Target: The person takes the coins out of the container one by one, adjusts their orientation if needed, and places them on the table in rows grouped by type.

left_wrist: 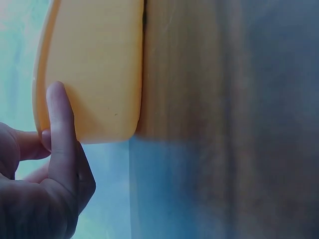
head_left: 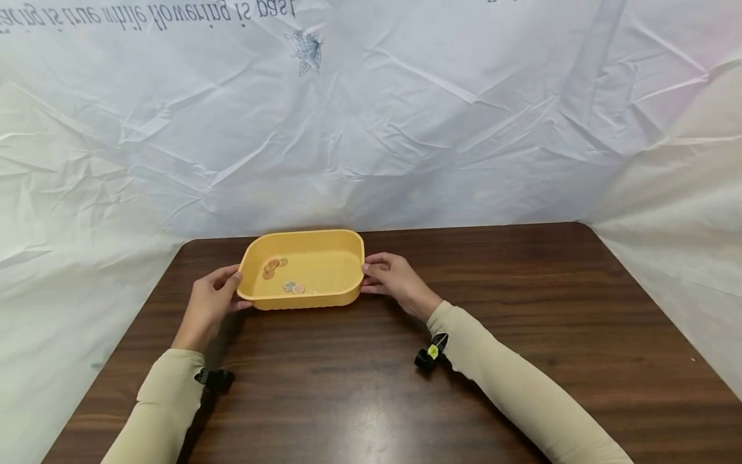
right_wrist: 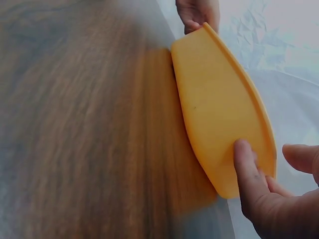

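A shallow yellow tray (head_left: 301,301) with rounded corners stands near the back edge of the brown table. Inside it lie several copper-coloured coins (head_left: 270,265) to the left and a few more coins, one of them silvery (head_left: 289,287), by the front wall. My left hand (head_left: 210,303) grips the tray's left end, thumb at the rim and fingers against the outer wall. At the opposite end is my right hand (head_left: 397,281), its extended fingers touching the outer wall. In the right wrist view its thumb (right_wrist: 301,157) stands slightly apart from the rim.
The dark wood-grain table (head_left: 371,380) reaches back to a creased white sheet (head_left: 371,129), which carries printed lettering and a butterfly figure. More white sheeting hangs at both sides. A black strap mount (head_left: 430,354) sits at the right wrist, another (head_left: 214,379) at the left.
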Demonstrator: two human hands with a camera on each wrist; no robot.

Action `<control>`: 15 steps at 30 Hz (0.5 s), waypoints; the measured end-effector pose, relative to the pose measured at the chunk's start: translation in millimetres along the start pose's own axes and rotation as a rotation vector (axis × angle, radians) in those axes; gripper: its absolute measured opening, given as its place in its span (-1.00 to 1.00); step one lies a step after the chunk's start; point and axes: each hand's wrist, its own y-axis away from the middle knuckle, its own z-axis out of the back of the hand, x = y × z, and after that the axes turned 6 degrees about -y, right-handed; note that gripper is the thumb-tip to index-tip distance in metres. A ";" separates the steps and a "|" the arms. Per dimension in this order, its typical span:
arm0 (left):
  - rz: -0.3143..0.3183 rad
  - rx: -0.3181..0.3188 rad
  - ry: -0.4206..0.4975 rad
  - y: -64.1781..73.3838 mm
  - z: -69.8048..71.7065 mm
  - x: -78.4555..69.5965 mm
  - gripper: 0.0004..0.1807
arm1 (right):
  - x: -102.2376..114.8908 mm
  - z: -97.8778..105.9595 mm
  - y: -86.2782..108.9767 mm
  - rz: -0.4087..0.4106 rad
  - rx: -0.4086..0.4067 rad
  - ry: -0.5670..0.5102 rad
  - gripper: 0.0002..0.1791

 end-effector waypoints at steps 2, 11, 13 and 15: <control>0.002 0.010 0.013 6.5 -1.0 0.2 -0.41 | -0.6 1.8 2.8 0.000 -0.002 0.003 -0.55; 0.079 0.078 0.146 33.3 -3.1 4.4 -0.34 | -2.3 8.4 20.8 -0.042 0.018 -0.046 -0.57; 0.100 0.088 0.183 39.1 -4.5 5.5 -0.32 | -3.5 10.8 24.8 -0.051 0.027 -0.054 -0.57; 0.129 0.092 0.222 44.2 -7.5 6.1 -0.32 | -5.3 13.9 28.6 -0.060 0.037 -0.060 -0.56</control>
